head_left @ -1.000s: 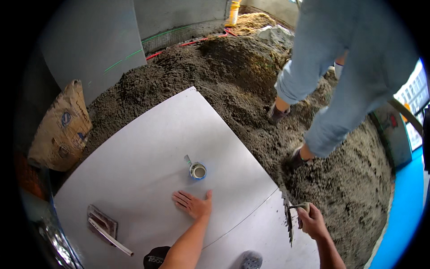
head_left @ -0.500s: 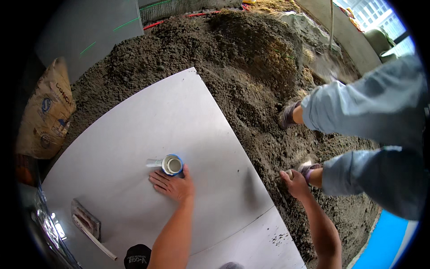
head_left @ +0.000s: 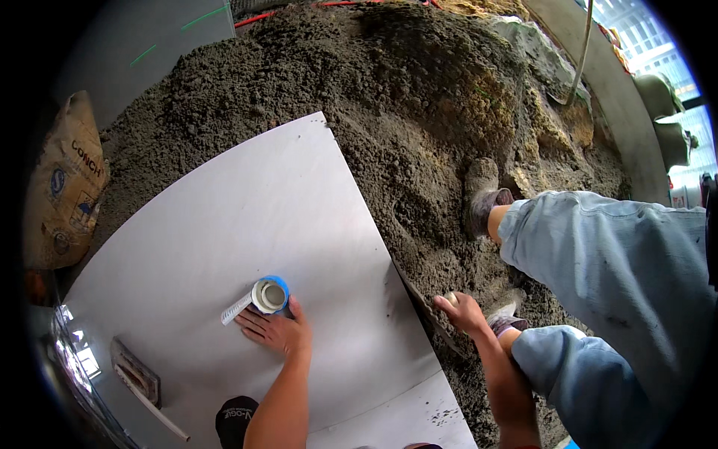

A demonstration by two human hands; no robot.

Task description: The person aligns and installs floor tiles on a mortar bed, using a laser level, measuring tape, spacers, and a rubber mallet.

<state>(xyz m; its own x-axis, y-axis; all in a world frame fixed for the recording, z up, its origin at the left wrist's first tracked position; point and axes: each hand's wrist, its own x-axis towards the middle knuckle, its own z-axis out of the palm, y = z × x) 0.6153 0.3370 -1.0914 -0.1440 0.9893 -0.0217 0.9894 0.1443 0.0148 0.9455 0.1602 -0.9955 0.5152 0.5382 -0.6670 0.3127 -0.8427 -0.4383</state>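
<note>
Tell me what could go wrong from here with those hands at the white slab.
The blue-and-white cup-shaped object sits on the white slab right by the left hand; a sweep might knock it.
The right hand grips a trowel close to the slab's edge, which it might chip.
The other person's shoe is close to the right hand; a shifted step might catch it.
</note>
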